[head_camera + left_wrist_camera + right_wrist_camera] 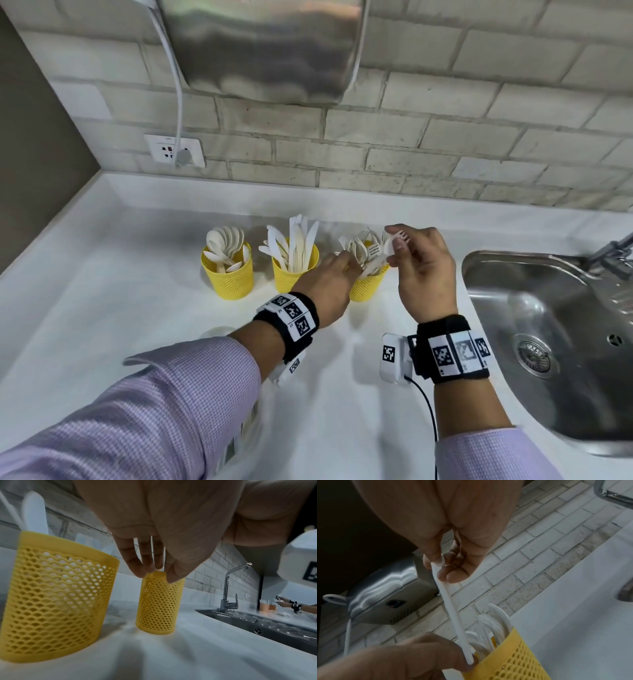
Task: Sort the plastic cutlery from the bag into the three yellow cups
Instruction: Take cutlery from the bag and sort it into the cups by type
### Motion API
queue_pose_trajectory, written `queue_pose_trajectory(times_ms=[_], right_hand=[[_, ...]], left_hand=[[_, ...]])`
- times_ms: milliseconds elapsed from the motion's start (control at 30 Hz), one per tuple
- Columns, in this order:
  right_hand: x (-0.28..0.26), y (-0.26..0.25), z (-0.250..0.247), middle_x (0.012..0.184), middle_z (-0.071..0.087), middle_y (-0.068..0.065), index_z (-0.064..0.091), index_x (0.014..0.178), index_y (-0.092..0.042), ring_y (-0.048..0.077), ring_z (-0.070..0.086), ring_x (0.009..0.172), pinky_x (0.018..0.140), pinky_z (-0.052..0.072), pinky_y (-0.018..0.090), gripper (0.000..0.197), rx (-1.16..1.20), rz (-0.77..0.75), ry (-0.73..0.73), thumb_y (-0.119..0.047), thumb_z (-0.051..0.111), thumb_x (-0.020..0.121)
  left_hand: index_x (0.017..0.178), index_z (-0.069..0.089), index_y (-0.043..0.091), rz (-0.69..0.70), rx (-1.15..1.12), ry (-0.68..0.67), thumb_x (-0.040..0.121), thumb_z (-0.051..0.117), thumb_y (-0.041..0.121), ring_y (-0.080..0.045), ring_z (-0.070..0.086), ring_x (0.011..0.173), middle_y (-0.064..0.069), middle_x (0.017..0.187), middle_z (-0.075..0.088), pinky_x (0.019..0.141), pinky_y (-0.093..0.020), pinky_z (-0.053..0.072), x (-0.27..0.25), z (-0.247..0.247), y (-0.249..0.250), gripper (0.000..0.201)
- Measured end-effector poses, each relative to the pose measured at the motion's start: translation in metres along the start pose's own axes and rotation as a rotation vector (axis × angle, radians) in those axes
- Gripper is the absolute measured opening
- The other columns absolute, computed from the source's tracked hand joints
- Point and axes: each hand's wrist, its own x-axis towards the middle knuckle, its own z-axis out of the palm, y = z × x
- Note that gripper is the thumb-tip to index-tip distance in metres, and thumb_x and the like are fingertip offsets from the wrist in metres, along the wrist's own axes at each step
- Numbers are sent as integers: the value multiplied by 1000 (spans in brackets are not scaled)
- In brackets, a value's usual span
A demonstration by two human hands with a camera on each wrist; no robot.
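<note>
Three yellow mesh cups stand in a row on the white counter: a spoon cup point(227, 274), a knife cup point(294, 274) point(56, 595) and a fork cup point(366, 287) point(157, 601) point(513, 660). My left hand point(349, 265) point(154, 572) pinches the fork cup's near rim between thumb and fingers. My right hand point(394, 248) point(440, 569) pinches a white plastic fork point(383, 253) point(452, 608) near its head, above that cup. The fork's handle slants down, its end at the cup's rim beside my left thumb. The bag is not clearly in view.
A steel sink point(548, 325) with a tap point(613, 250) point(228, 588) lies just right of the cups. A steel dryer point(263, 51) hangs on the brick wall above, its cord plugged into a socket point(174, 150). Another person's hands point(288, 604) work far beyond the sink.
</note>
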Motion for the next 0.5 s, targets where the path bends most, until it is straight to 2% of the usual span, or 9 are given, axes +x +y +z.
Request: queue_pose_trajectory(times_ms=[133, 300, 400, 500], right_hand=[[5, 4, -3, 97, 54, 8, 73, 118, -16, 14, 70, 70, 75, 53, 20, 23, -52, -39, 85, -11, 56, 104], [7, 6, -1, 94, 54, 9, 73, 117, -14, 16, 70, 69, 74, 49, 13, 21, -89, -100, 132, -8, 57, 103], [4, 7, 6, 91, 53, 8, 75, 116, -9, 19, 66, 73, 77, 48, 14, 22, -113, -172, 101, -4, 59, 101], [-1, 12, 15, 88, 53, 8, 76, 114, -8, 10, 56, 79, 80, 42, 9, 26, -178, -256, 29, 4, 63, 96]], left_hand=[[136, 59, 10, 12, -39, 6, 86, 59, -3, -32, 50, 122, -8, 134, 53, 92, -47, 54, 3, 5, -5, 51], [133, 62, 9, 22, -90, 17, 85, 58, -6, -35, 54, 119, -11, 128, 59, 94, -49, 53, 4, 1, -5, 51], [130, 64, 8, 19, -105, 29, 84, 59, -5, -35, 56, 117, -11, 126, 60, 94, -49, 53, 5, -1, -4, 48], [126, 67, 9, 22, -123, 50, 83, 60, -5, -35, 58, 116, -11, 123, 61, 94, -47, 54, 6, 0, -2, 46]])
